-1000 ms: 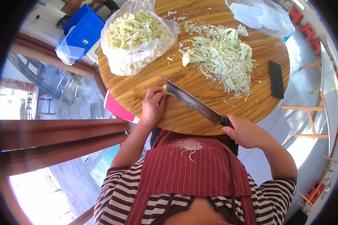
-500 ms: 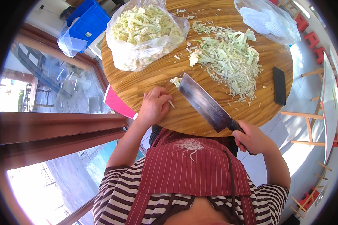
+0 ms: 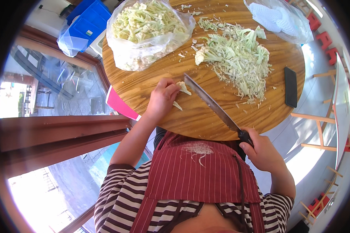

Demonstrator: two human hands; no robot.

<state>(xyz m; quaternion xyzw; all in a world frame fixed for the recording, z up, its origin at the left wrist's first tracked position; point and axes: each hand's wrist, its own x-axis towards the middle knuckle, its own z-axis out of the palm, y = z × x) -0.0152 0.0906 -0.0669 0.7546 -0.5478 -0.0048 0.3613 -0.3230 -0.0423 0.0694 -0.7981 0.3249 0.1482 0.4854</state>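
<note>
From here I see L hand (image 3: pixel 162 96) pinching cauliflower pc. (image 3: pixel 185 89) over wood tbl. (image 3: pixel 134 87) — R hand (image 3: pixel 262 151) grips cleaver (image 3: pixel 214 103) by hdl. (image 3: pixel 245 137), tip near pc. Trimmings pile (image 3: pixel 241 73) lies beyond.

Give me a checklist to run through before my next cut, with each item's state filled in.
1. Right hand grips the knife by its handle: ok.
2. Left hand has its fingertips on the cauliflower piece: ok.
3. Fingers apart from the blade: ok, a gap shows between them.
4. No loose scraps beside the left hand: not ok, a pale sliver lies there.
5. Phone away from the blade: ok, it lies near the table's right edge.
6. Blade sharp: cannot tell.
</note>
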